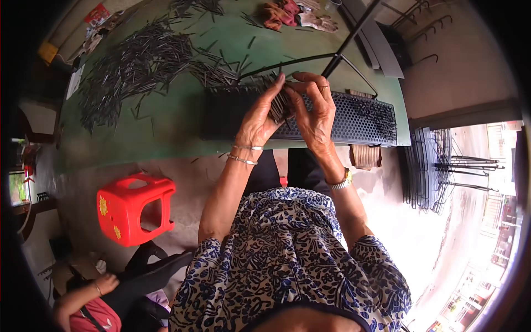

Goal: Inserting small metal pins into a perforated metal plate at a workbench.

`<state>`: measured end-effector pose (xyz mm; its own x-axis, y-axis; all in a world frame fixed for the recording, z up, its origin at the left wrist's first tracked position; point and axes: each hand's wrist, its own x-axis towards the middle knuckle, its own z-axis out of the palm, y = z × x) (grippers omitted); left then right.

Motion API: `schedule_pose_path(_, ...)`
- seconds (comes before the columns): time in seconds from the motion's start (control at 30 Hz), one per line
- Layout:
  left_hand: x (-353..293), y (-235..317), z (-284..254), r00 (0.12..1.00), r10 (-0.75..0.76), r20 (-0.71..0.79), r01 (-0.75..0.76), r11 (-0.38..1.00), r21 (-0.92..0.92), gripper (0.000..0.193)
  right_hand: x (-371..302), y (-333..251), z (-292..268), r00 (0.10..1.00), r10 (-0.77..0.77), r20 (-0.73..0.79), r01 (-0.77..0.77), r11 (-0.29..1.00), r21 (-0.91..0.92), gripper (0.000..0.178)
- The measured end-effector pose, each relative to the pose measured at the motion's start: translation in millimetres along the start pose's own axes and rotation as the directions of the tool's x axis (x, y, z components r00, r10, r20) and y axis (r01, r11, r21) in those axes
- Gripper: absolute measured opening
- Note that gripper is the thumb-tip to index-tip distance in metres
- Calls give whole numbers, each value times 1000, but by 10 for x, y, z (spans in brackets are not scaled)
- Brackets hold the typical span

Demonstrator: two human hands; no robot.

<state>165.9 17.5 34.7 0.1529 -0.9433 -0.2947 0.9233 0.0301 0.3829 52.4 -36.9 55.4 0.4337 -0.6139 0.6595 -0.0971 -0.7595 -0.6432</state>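
Over the near edge of the green table, both hands meet above a long black perforated metal panel (345, 117). My left hand (258, 117) is closed around a bundle of thin dark strips (280, 105), thumb raised along its side. My right hand (315, 110) has its fingers bent, with the tips against the same bundle; whether it pinches one strip is hidden. Many small dark pieces stand or lie at the panel's right end. A black metal rod frame (332, 62) rises behind the panel.
Loose dark strips form a large pile (138, 66) on the green table (138, 149). Gloves (301, 16) lie at the far edge. A red plastic stool (130, 213) lies on its side at left, near another seated person (91, 299). Wire racks (428, 169) stand at right.
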Motion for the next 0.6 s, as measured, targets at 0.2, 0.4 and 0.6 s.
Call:
schedule_pose_path(0.2,65,-98,21,996,1,-84,-6,998,-60,15,-138,-66,-215,994,96,56,-100,993,61,21)
schedule_pose_path(0.4,113,-157,76,999,23,-34,-27,990,-142,13,-500,-144,-458,945,322,57,-327,937,126,26)
schedule_pose_path(0.6,66,-303,187,998,54,13,-50,974,-223,10,-710,-143,-367,949,315,17,-315,948,41,14)
